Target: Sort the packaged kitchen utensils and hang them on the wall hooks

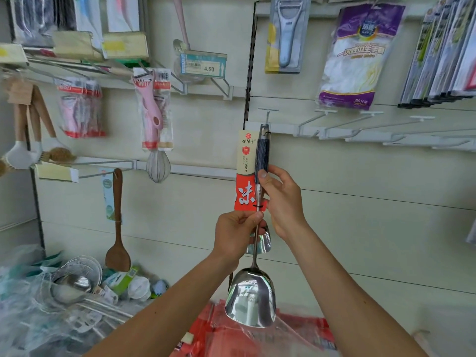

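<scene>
The person is holding a steel wok spatula point(251, 297) upright against the wall panel, blade down, with the hanging hole point(264, 130) at the top of its dark handle point(262, 153) sitting just below the tip of a white wall hook point(268, 115); whether the hole is already threaded cannot be told. To do this well, the handle end probably needs lifting slightly above the hook's upturned tip, lining the hole square to the prong, then sliding it back toward the wall before letting go. The cream-and-red card tag point(246, 161) tied alongside should be turned outward so it is not snagging. The right hand point(283, 202) is gripping the lower handle, thumb pressing its front and fingers wrapping behind, wrist cocked upward. The left hand point(235, 234) is pinching the thin shaft just under the tag, steadying it, both forearms reaching up.
</scene>
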The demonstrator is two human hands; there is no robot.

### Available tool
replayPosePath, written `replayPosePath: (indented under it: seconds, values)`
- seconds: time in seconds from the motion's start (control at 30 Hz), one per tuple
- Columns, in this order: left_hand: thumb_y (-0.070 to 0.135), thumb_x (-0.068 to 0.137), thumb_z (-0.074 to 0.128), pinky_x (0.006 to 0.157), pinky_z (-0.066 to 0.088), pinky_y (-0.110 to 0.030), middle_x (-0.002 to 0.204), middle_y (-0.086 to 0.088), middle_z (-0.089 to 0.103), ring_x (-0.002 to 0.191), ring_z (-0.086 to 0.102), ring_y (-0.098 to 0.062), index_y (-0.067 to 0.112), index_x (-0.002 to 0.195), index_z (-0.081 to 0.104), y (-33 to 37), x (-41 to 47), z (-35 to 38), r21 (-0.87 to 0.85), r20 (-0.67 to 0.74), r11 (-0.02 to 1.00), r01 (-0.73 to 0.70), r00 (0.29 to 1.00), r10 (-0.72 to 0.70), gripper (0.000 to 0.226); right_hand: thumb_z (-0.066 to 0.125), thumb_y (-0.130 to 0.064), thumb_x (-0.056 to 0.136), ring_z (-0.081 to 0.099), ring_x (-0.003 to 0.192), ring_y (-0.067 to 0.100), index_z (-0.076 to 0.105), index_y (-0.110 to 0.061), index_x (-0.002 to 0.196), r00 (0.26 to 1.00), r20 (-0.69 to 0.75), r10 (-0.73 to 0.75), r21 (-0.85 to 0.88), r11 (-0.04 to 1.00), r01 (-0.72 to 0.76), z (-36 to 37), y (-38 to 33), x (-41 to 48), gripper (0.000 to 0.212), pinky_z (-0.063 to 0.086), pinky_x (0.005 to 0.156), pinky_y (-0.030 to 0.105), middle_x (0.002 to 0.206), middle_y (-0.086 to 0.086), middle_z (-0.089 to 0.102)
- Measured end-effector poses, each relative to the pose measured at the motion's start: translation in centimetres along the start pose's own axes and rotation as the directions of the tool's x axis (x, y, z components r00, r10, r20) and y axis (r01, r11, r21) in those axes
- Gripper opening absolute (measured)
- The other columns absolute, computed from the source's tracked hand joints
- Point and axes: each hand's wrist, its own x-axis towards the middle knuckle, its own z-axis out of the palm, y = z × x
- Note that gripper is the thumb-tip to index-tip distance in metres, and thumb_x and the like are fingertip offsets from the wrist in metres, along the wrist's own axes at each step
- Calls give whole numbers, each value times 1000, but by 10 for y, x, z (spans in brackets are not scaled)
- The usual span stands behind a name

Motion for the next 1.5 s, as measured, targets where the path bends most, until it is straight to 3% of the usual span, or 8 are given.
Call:
replayPosePath:
  seconds: [0.47,0.8,0.97,1.13,1.33,1.5]
  values:
    - [18,92,66,78,60,-43,80,-13,73,70,69,-21,4,89,74,-7,19,-7,66,35,998,-16,999,14,17,65,-35,93,73,93,14,58,-19,124,1000,-16,-4,36,999,4,2,5,7,36,61,81,38,109,2,73]
    - [15,93,65,71,58,-43,75,-10,70,64,65,-20,3,86,72,-12,39,-1,44,12,998,40,999,-41,15,63,-37,95,73,91,16,59,-18,124,996,-75,41,39,998,-38,7,25,34,35,61,80,38,109,3,73]
    - [14,93,65,68,58,-40,75,-11,69,64,63,-23,0,90,72,-19,61,8,24,-14,997,70,997,-69,16,62,-35,96,73,82,9,58,-19,120,996,-78,40,24,999,-38,3,32,55,30,60,71,29,107,3,72]
    - [13,93,64,67,58,-40,74,-10,68,63,62,-21,-1,93,71,-28,82,15,16,-20,997,80,997,-80,16,62,-34,96,73,79,7,58,-21,116,997,-73,34,14,999,-33,-1,44,77,24,59,69,27,103,1,72]
    - [14,93,65,64,58,-37,73,-9,69,62,64,-21,0,93,71,-36,111,17,63,-48,994,94,995,-91,16,62,-32,96,73,81,11,58,-18,119,997,-59,53,40,998,-51,-3,56,102,27,61,72,30,100,-1,72]
    - [14,92,66,68,59,-42,72,-8,68,63,64,-21,1,89,71,-41,131,19,102,-51,991,92,995,-87,14,61,-30,97,72,76,7,58,-15,122,996,-66,58,36,998,-56,-4,64,122,29,58,65,24,97,-3,70]
